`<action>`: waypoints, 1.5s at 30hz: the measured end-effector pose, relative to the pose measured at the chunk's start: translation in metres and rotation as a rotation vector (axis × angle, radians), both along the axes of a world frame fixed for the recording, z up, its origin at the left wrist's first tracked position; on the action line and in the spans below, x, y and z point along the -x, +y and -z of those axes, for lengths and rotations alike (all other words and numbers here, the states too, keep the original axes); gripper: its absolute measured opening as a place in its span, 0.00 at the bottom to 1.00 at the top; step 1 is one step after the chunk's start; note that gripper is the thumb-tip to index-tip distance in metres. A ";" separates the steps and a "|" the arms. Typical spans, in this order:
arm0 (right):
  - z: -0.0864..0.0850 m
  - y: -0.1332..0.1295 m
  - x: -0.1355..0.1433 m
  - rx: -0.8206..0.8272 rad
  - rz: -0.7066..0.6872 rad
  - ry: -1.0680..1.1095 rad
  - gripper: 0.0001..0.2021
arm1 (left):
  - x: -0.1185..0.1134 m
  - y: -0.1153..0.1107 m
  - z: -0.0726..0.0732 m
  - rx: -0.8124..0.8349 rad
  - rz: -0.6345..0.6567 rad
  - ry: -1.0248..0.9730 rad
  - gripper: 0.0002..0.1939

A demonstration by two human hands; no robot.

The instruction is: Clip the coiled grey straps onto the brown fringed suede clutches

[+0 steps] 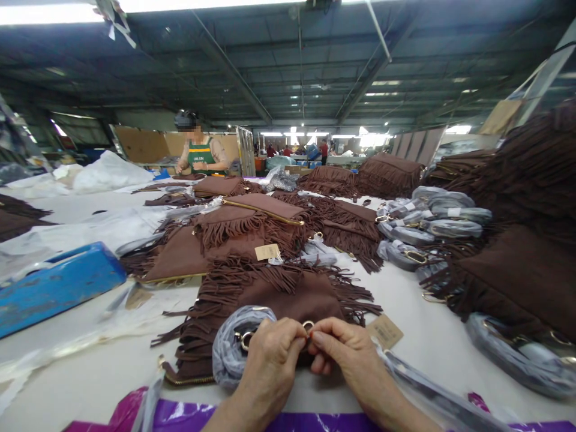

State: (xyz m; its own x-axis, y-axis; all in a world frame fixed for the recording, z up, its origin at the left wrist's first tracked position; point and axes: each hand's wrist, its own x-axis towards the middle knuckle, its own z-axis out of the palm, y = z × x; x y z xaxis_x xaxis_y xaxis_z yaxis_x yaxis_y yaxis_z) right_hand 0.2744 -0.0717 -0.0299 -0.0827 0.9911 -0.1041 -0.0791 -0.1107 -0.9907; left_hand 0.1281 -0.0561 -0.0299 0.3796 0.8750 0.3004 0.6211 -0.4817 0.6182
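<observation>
Brown bag (310,297) pt. hidden behind hands (275,348) (344,345), w/ pinched bit (308,337) unclear.

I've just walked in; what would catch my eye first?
Probably the left hand and right hand, meeting beside a gold ring over a fringed brown bag, front and centre. Then perhaps the scuffed blue object at the left, and the grey coiled bundles heaped at the right.

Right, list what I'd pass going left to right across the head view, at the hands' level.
Scuffed blue object → plastic-wrapped coil → left hand → gold-colored ring → right hand → tan tag → another wrapped coil.
</observation>
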 end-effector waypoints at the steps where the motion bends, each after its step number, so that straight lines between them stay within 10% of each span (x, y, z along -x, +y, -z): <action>1: 0.001 0.000 0.001 0.014 0.014 0.010 0.18 | -0.001 0.000 0.002 -0.026 0.005 0.002 0.10; 16: 0.007 -0.001 0.002 0.061 0.070 0.002 0.19 | -0.008 -0.006 0.011 -0.221 -0.009 0.046 0.12; 24: 0.011 0.002 0.004 0.012 0.073 -0.078 0.19 | -0.012 -0.003 0.001 -0.017 -0.024 0.137 0.11; 31: 0.003 -0.010 -0.005 -0.321 0.065 -0.431 0.15 | 0.055 -0.014 -0.040 -0.016 0.086 0.157 0.20; 36: -0.005 -0.020 0.033 -0.907 -0.138 -0.942 0.17 | 0.097 -0.017 -0.024 -0.121 0.060 0.448 0.19; 45: -0.021 0.003 0.038 -0.771 -0.168 -0.785 0.10 | 0.095 -0.014 -0.013 -0.227 0.006 0.253 0.40</action>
State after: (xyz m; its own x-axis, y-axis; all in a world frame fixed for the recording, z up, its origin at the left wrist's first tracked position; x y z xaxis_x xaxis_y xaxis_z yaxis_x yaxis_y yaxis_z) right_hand 0.2365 -0.0689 -0.0084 -0.4036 0.7952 0.4526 0.5576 0.6059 -0.5674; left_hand 0.0333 -0.0699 -0.0166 0.4716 0.7943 0.3829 0.7379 -0.5932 0.3218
